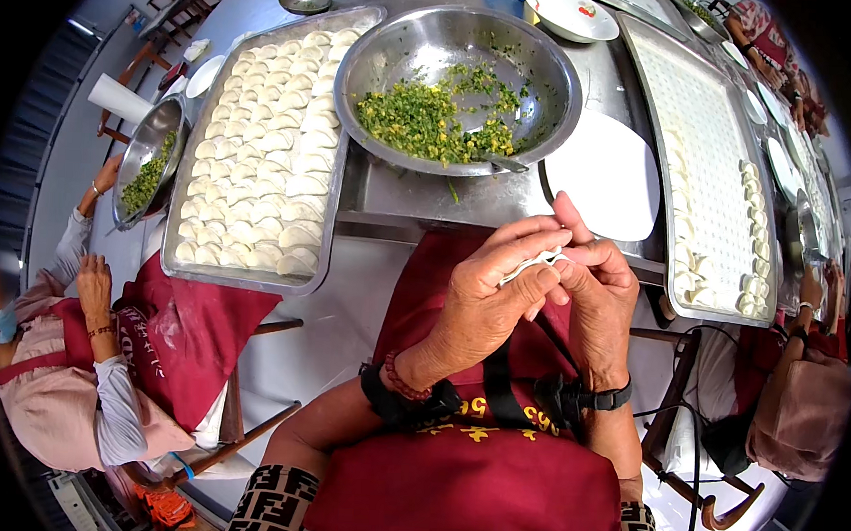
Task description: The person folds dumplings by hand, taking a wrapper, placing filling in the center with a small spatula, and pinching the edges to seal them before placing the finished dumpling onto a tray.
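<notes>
A dumpling [532, 267] with a pale dough wrapper sits between my two hands, above my lap and the near table edge. My left hand [495, 290] cups it, thumb in front and fingers behind. With thumb and forefinger, my right hand [599, 280] pinches the right end of its edge. Most of the dumpling is hidden by the fingers. Beyond my hands stands a wide steel bowl [455, 163] of chopped green and yellow filling [417, 119]. A metal utensil [505, 162] lies at its near rim.
Rows of dumplings fill a metal tray [326, 261] at left. A second tray [709, 121] at right holds dumplings along both sides. A white plate [604, 177] lies between. Co-workers sit left and right, near another filling bowl [149, 161]. A black cable [695, 448] hangs at right.
</notes>
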`<state>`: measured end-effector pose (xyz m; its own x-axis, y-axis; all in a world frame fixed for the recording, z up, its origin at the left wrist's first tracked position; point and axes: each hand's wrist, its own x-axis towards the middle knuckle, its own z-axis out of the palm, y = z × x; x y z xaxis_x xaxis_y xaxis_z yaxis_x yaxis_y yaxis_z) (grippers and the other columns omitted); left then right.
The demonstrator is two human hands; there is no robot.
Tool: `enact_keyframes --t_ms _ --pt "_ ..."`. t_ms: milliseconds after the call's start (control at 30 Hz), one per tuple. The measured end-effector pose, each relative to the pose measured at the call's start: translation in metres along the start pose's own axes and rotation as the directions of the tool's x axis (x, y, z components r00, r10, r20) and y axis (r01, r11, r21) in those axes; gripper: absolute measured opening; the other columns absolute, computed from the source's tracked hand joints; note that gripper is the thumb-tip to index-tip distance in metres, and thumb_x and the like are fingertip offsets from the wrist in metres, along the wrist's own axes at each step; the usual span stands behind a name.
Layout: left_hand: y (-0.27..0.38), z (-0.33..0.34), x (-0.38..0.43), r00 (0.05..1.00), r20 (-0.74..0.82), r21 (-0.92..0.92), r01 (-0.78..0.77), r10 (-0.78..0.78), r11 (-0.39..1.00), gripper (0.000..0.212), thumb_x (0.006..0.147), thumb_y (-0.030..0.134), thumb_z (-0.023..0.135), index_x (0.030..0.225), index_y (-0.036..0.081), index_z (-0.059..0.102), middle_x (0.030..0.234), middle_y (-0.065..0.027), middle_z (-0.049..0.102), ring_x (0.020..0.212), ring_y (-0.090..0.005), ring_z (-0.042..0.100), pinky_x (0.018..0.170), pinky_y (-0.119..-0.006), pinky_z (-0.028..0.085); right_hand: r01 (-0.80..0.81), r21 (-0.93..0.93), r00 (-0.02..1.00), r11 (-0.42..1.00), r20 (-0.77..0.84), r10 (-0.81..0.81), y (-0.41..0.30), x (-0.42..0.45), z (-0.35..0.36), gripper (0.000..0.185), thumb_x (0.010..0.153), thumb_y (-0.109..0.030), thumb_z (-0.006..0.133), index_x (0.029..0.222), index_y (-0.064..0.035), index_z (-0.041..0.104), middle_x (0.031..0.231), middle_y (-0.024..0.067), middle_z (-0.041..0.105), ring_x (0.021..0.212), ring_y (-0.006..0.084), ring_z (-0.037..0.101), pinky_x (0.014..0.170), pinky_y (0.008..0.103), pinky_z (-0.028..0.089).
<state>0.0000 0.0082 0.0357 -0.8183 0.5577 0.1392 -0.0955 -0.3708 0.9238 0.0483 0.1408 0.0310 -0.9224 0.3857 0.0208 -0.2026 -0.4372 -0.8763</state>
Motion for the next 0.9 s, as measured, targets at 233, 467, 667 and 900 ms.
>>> enact_keyframes --t_ms 233,467,667,900 --pt "0.006 -0.012 0.003 0.968 0.167 -0.003 0.190 -0.187 0.982 0.046 0.100 0.013 0.054 0.143 -0.002 0.042 0.084 -0.0080 0.063 0.066 -0.0078 0.053 0.058 -0.020 0.043 -0.120 -0.024 0.990 0.993 0.077 0.121 -0.015 0.005 0.002 0.046 0.083 0.006 0.069 0.127 0.0045 0.056 0.140 0.0174 0.052 0.092 0.0142 0.062 0.073 0.0261 0.053" --pt "0.009 -0.005 0.002 0.971 0.160 -0.123 0.200 -0.179 0.972 0.059 0.099 0.012 0.056 0.151 0.001 0.028 0.087 -0.0112 0.063 0.063 -0.0078 0.052 0.057 -0.020 0.043 -0.247 -0.035 0.964 0.968 0.086 0.250 -0.024 0.005 -0.002 0.048 0.082 0.003 0.070 0.128 0.0041 0.057 0.138 0.0168 0.054 0.072 0.0166 0.063 0.061 0.0280 0.054" --pt "0.003 -0.005 0.003 0.975 0.170 -0.144 0.167 -0.142 0.975 0.058 0.099 0.012 0.057 0.149 0.002 0.031 0.097 -0.0123 0.064 0.072 -0.0102 0.058 0.057 -0.021 0.045 -0.153 0.019 0.982 0.988 0.118 0.149 -0.013 0.002 -0.013 0.016 0.084 0.004 0.068 0.099 0.0055 0.068 0.140 0.0222 0.050 0.068 0.0164 0.063 0.060 0.0281 0.052" --pt "-0.005 -0.011 0.003 0.970 0.187 -0.142 0.184 -0.156 0.973 0.054 0.102 0.028 0.052 0.142 -0.006 0.040 0.109 -0.0130 0.062 0.078 -0.0136 0.060 0.060 -0.022 0.045 0.010 -0.068 1.000 0.998 -0.006 -0.011 -0.006 -0.001 -0.005 0.006 0.084 0.007 0.067 0.090 0.0033 0.068 0.141 0.0266 0.048 0.106 0.0152 0.060 0.069 0.0253 0.051"
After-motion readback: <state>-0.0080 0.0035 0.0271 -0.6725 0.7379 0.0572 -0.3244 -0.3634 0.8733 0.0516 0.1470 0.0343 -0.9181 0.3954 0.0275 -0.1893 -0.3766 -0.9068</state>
